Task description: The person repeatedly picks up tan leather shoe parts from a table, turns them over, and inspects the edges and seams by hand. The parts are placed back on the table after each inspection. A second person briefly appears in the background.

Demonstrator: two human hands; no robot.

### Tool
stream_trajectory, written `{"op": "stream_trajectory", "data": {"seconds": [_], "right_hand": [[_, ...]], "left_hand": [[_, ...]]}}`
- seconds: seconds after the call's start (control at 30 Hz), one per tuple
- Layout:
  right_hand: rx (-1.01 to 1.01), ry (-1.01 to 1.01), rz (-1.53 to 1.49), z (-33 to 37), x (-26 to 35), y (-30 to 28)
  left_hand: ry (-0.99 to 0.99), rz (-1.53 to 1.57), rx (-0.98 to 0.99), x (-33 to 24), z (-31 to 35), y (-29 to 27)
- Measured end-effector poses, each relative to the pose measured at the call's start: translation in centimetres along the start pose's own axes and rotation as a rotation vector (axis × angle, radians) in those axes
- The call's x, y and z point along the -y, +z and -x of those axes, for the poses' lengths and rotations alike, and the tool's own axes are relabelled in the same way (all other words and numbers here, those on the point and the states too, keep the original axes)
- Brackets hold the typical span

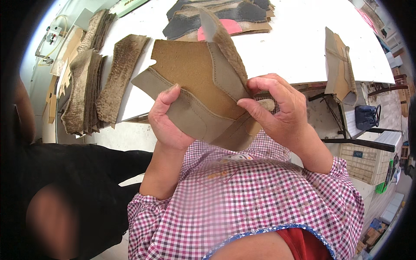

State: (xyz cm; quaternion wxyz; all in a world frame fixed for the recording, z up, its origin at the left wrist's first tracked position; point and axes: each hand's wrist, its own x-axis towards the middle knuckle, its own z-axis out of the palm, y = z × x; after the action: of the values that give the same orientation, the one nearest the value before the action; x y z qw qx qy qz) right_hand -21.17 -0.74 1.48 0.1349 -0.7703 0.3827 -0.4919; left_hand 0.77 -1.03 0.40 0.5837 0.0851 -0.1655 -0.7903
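Note:
A stitched boot upper, tan and taupe leather with a brown fleecy lining along one folded-up edge, is held over the table's near edge in front of my chest. My left hand grips its left side, thumb on top and fingers hidden underneath. At the right edge, my right hand pinches the leather between thumb and forefinger beside the fleecy flap. A small pale, rounded thing shows under the right palm; I cannot make out what it is.
On the white table lie stacks of brown fleece pieces at left and dark leather pieces at the back. Another upper hangs over the right edge. A person in black is close on my left. A crate stands lower right.

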Motion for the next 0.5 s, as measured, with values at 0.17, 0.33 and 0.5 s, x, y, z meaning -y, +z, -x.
{"op": "stream_trajectory", "data": {"seconds": [0.17,0.33,0.5], "right_hand": [[0.078,0.066,-0.074,0.4,0.0,-0.4],[0.078,0.066,-0.093,1.1,0.4,-0.3],[0.021,0.096,-0.157,1.5,-1.1,1.1]], "left_hand": [[-0.018,-0.027,0.065,0.2,-0.1,-0.1],[0.020,-0.129,0.085,0.2,-0.1,-0.9],[0.049,-0.303,0.007,0.7,-0.5,-1.6]]}}
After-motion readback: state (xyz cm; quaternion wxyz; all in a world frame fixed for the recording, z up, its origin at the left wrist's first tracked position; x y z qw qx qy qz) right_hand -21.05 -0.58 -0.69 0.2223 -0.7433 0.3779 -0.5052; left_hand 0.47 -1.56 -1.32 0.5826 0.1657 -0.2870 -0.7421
